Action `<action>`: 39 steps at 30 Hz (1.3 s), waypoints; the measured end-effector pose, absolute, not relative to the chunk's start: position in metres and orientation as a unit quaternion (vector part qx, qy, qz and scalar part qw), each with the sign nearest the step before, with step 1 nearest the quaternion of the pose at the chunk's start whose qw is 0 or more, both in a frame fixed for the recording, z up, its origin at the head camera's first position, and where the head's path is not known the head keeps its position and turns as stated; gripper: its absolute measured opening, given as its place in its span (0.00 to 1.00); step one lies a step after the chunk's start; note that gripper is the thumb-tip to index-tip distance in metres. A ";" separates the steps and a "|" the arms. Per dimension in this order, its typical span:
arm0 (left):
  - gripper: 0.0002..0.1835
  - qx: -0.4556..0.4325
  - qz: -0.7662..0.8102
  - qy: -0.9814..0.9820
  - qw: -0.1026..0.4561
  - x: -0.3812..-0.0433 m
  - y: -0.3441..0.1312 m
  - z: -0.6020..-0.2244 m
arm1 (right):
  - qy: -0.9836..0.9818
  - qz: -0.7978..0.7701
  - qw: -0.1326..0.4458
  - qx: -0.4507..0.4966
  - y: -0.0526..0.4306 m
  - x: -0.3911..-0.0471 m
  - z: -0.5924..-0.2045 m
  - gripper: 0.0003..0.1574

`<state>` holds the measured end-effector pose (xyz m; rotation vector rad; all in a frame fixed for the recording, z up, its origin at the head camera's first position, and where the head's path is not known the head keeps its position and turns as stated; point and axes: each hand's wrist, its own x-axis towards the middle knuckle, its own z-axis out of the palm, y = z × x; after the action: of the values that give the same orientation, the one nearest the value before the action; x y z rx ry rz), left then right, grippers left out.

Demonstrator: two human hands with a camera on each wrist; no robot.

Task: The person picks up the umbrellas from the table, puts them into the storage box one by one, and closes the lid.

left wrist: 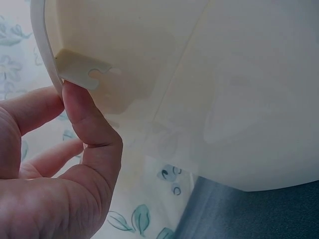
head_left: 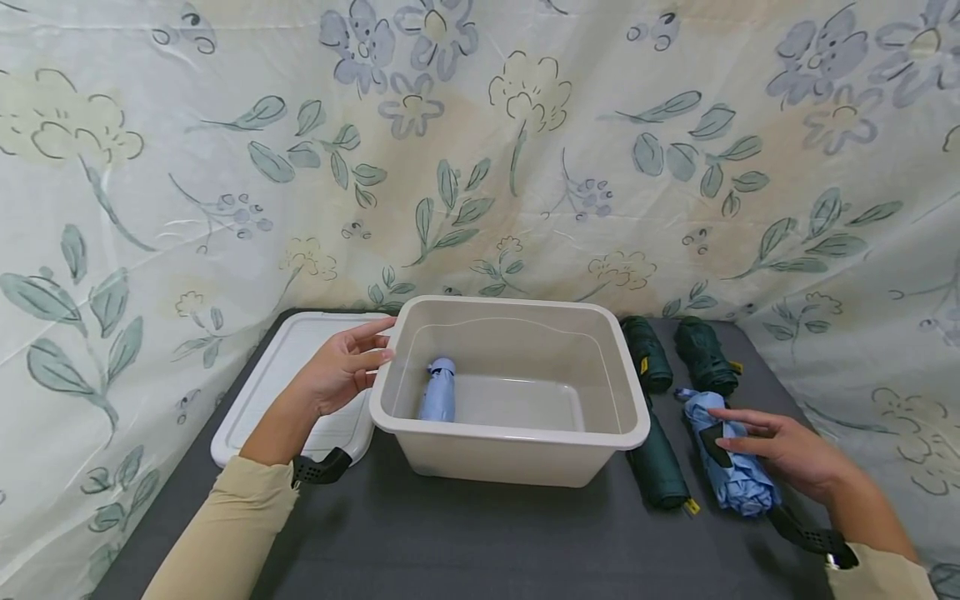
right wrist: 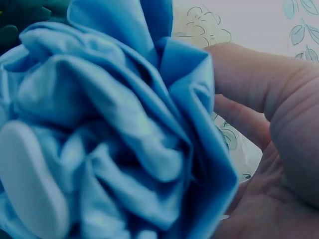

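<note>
A beige plastic bin (head_left: 510, 457) stands in the middle of the table in the head view. My left hand (head_left: 347, 367) holds the bin's left rim; up close in the left wrist view, bent fingers (left wrist: 92, 122) meet the rim beside a small notched tab. Inside the bin, a light blue folded umbrella (head_left: 438, 392) leans at the left wall. Over at the right lies a blue folded umbrella (head_left: 726, 483) with loose, crumpled fabric and a black patch. My right hand (head_left: 791, 454) lies over it, fairly straight fingers and thumb touching its upper side.
A white lid (head_left: 281, 375) lies left of the bin. Three dark green rolled umbrellas with yellow tags lie to the right: one near the bin (head_left: 656, 467), one behind it (head_left: 647, 354), another at the back (head_left: 701, 354). A floral curtain (head_left: 480, 208) hangs behind the dark table (head_left: 450, 542).
</note>
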<state>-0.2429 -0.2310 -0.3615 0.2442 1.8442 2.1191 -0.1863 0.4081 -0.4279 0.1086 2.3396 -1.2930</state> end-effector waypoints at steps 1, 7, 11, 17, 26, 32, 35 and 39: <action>0.37 0.085 0.742 0.646 0.160 -0.243 -0.230 -0.362 | 0.852 -0.468 0.229 0.040 0.408 -0.186 -0.429 0.46; 0.36 0.083 0.740 0.649 0.158 -0.241 -0.228 -0.361 | 0.870 -0.436 0.224 0.047 0.408 -0.189 -0.429 0.51; 0.37 0.081 0.739 0.650 0.157 -0.239 -0.229 -0.360 | 0.881 -0.416 0.222 0.047 0.404 -0.191 -0.428 0.54; 0.36 0.087 0.741 0.647 0.158 -0.239 -0.229 -0.361 | 0.892 -0.396 0.215 0.043 0.396 -0.192 -0.425 0.56; 0.36 0.090 0.744 0.642 0.158 -0.241 -0.230 -0.362 | 0.901 -0.377 0.210 0.037 0.390 -0.194 -0.422 0.53; 0.37 0.089 0.747 0.639 0.162 -0.243 -0.230 -0.362 | 0.900 -0.378 0.214 0.035 0.388 -0.195 -0.421 0.53; 0.37 0.090 0.745 0.641 0.162 -0.243 -0.231 -0.362 | 0.896 -0.385 0.218 0.039 0.386 -0.196 -0.421 0.52; 0.37 0.092 0.741 0.645 0.162 -0.244 -0.232 -0.363 | 0.892 -0.391 0.221 0.044 0.384 -0.196 -0.421 0.53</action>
<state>-0.2439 -0.2318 -0.3625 0.2627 1.8411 2.1137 -0.1958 0.3836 -0.4210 0.1226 2.4670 -1.0817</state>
